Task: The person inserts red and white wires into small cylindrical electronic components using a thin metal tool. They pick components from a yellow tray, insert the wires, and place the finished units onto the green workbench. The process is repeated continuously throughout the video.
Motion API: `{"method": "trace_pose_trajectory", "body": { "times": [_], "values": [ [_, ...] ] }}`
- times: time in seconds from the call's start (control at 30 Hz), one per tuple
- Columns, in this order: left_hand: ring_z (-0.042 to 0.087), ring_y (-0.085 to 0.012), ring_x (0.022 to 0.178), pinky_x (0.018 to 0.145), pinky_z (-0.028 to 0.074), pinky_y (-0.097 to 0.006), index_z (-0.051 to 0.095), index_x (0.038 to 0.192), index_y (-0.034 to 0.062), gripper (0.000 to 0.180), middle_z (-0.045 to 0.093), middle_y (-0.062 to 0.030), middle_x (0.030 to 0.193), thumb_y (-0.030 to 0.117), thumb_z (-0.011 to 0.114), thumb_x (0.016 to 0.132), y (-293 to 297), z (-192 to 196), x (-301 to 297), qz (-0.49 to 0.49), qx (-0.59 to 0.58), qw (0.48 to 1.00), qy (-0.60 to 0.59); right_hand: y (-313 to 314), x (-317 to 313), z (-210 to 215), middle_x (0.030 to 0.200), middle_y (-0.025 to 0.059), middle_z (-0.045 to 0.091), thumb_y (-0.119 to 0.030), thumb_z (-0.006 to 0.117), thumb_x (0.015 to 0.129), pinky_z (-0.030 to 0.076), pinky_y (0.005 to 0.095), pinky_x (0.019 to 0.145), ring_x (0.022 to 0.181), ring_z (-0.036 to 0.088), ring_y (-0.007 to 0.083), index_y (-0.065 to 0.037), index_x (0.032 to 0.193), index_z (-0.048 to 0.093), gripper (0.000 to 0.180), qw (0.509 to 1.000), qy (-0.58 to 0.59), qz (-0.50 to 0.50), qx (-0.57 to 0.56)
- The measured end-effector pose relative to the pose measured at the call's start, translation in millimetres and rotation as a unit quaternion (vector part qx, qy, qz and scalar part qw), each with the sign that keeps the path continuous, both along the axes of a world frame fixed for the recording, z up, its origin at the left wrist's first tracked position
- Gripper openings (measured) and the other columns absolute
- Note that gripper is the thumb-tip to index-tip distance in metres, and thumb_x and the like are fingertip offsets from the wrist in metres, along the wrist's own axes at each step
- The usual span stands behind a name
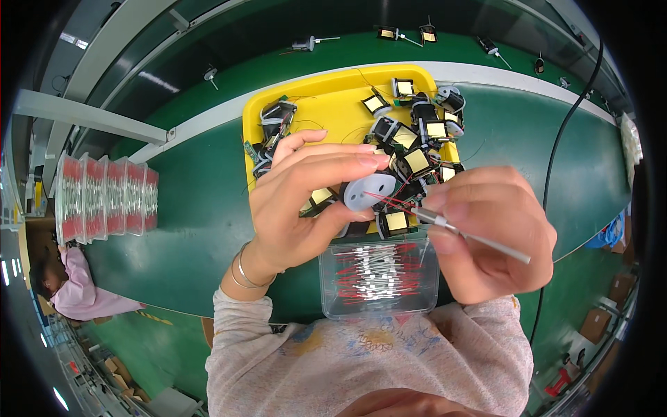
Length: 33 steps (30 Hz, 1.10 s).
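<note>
— What's the yellow tray (326, 90) made of?
— Smooth plastic, slightly glossy. The coil parts (417, 161) heaped in it are black plastic with shiny yellow tape faces.
— And the round piece in the left hand (306, 201)?
— A pale disc (368, 192), matt plastic by the look, with thin red wires (389, 201) running off it.
— The right hand (486, 236)?
— It pinches a white tube (479, 240), smooth and dull.
— The box near the table's near edge?
— Clear glossy plastic box (379, 278). The table (194, 208) is matt green; the bangles (243, 271) look like polished metal, the sleeves (347, 354) soft knitted cloth.
</note>
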<state>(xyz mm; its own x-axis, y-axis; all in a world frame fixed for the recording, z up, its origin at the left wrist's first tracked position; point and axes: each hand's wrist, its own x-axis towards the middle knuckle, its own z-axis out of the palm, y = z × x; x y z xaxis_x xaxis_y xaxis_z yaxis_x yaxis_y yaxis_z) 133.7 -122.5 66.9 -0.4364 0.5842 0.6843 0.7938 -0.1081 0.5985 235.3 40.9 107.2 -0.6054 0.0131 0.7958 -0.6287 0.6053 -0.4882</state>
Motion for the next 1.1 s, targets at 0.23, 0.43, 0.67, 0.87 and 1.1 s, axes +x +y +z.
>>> {"method": "trace_pose_trajectory", "body": {
  "times": [0.23, 0.43, 0.67, 0.87, 1.1],
  "values": [
    [0.062, -0.0208, 0.089, 0.082, 0.039, -0.036, 0.058, 0.097, 0.0046, 0.037, 0.066, -0.0062, 0.093, 0.010, 0.073, 0.064, 1.9, 0.0, -0.4, 0.017, 0.006, 1.000, 0.005, -3.9, 3.0, -3.5, 0.074, 0.0146, 0.061, 0.010, 0.065, 0.057, 0.048, 0.0315, 0.060, 0.067, 0.061, 0.0260, 0.003, 0.084, 0.056, 0.030, 1.000, 0.024, -0.011, 0.010],
    [0.062, -0.0273, 0.090, 0.092, 0.033, -0.043, 0.050, 0.099, 0.0006, 0.029, 0.064, -0.0182, 0.089, 0.010, 0.064, 0.074, -1.6, 1.4, -2.7, -0.006, -0.019, 0.999, 0.034, -6.7, 3.7, -2.1, 0.076, 0.0133, 0.060, 0.007, 0.069, 0.056, 0.050, 0.0302, 0.059, 0.068, 0.061, 0.0250, 0.001, 0.083, 0.056, 0.030, 1.000, 0.023, -0.017, 0.013],
    [0.062, -0.0208, 0.089, 0.082, 0.039, -0.035, 0.058, 0.096, 0.0042, 0.037, 0.066, -0.0085, 0.093, 0.012, 0.075, 0.064, 0.8, -0.2, -0.7, 0.019, 0.032, 0.999, -0.002, -10.8, 3.6, -5.4, 0.077, 0.0131, 0.060, 0.005, 0.070, 0.054, 0.051, 0.0303, 0.057, 0.068, 0.061, 0.0252, 0.000, 0.082, 0.057, 0.032, 0.998, 0.050, -0.039, 0.023],
    [0.063, -0.0204, 0.088, 0.081, 0.039, -0.034, 0.058, 0.096, 0.0037, 0.038, 0.066, -0.0087, 0.092, 0.009, 0.075, 0.062, -0.3, 1.6, 0.9, 0.020, 0.034, 0.999, -0.009, -14.7, 0.6, -6.9, 0.078, 0.0136, 0.061, 0.004, 0.070, 0.055, 0.051, 0.0299, 0.057, 0.068, 0.061, 0.0253, 0.000, 0.080, 0.057, 0.028, 0.995, 0.077, -0.056, 0.002],
    [0.063, -0.0209, 0.088, 0.080, 0.040, -0.033, 0.059, 0.095, 0.0031, 0.038, 0.066, -0.0096, 0.091, 0.009, 0.075, 0.061, -0.8, 1.5, -1.0, 0.017, 0.040, 0.999, 0.001, -4.0, -1.9, -4.5, 0.080, 0.0147, 0.062, 0.003, 0.069, 0.055, 0.050, 0.0290, 0.056, 0.068, 0.061, 0.0251, 0.000, 0.080, 0.058, 0.027, 0.997, 0.063, -0.030, 0.044]
  ]
}}
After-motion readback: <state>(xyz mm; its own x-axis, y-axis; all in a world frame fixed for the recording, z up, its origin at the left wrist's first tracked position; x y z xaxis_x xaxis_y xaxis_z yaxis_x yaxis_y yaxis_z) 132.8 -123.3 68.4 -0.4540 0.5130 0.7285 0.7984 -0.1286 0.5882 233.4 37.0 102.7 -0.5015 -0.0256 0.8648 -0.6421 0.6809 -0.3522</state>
